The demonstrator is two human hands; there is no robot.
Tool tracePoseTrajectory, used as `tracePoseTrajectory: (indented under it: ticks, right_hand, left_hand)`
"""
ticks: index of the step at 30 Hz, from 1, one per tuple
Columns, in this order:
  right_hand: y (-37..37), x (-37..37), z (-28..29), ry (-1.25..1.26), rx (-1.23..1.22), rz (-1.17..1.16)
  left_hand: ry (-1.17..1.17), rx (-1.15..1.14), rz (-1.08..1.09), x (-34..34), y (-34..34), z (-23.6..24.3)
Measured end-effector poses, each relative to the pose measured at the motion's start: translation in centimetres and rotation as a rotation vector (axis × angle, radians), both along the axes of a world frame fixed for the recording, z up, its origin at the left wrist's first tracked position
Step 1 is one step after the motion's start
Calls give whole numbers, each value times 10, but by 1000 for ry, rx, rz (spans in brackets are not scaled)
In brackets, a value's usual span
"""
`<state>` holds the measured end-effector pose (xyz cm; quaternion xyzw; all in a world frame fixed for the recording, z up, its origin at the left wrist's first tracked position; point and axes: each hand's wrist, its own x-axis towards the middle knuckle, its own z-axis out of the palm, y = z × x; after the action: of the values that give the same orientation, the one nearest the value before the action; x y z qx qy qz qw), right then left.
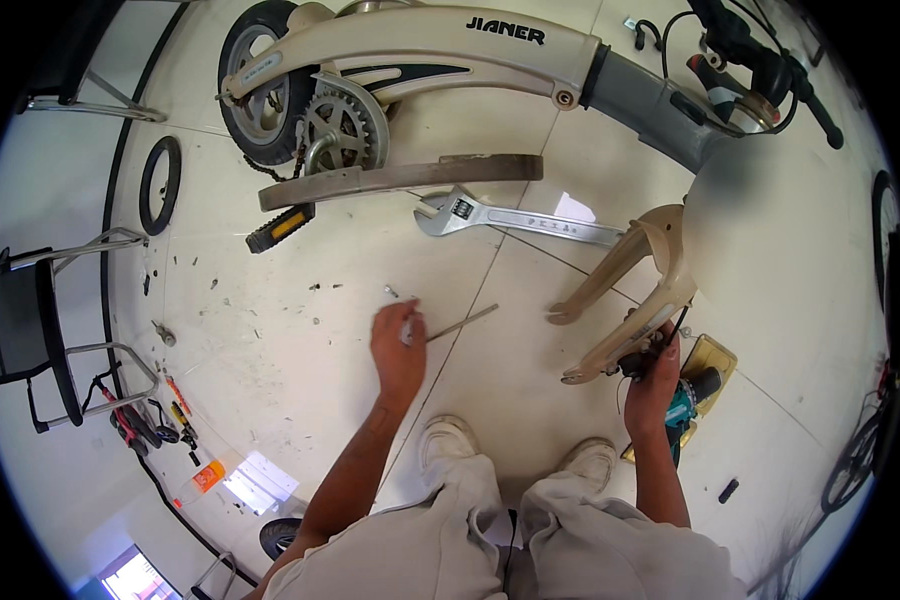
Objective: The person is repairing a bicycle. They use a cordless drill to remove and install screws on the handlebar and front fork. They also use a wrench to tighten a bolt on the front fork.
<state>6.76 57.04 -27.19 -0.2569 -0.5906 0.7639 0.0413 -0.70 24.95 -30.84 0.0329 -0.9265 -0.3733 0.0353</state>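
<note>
My left hand (398,345) is low over the floor with its fingers curled in. Something small and pale shows between them, too blurred to name. A thin metal rod (465,322) slants away to the right beside this hand; I cannot tell whether the hand touches it. A small bolt (390,291) lies just beyond the fingertips. My right hand (655,380) is closed round a black brake caliper (632,364) at the beige bicycle fork (660,290), whose two legs point toward me. The caliper's far side is hidden by my fingers.
The beige folding bicycle frame (440,45) lies across the far side, near a large adjustable wrench (530,219). A teal power drill (678,410) rests by a gold tray (712,365) at my right. Left are a loose tyre (160,185), a chair (20,320) and an orange-labelled bottle (200,482).
</note>
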Motion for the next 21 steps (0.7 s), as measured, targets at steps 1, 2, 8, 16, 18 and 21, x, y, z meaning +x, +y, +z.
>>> tracePoseTrajectory:
  ticks: [1,2,8,16,18,21]
  right_hand:
    - [-1,0,-2,9,-6,-2]
    - [-1,1,-4,18,-11,-5]
    - [-26,-3,27,-12,118,90]
    - [-43,-16,46,-34,144,167]
    - [-38,-12,43,-51,132,190]
    - [-36,-8,39,-125,103,87]
  left_hand:
    - [-33,0,100,-9,-5,8]
    - [-50,-31,163,-13,-10,7]
    - [-58,-162,76,-20,-30,-14]
    - [-81,-19,176,-21,-22,-8]
    - [-101,-8,169,-19,-25,-7]
    - [-129,40,200,-18,-25,-8]
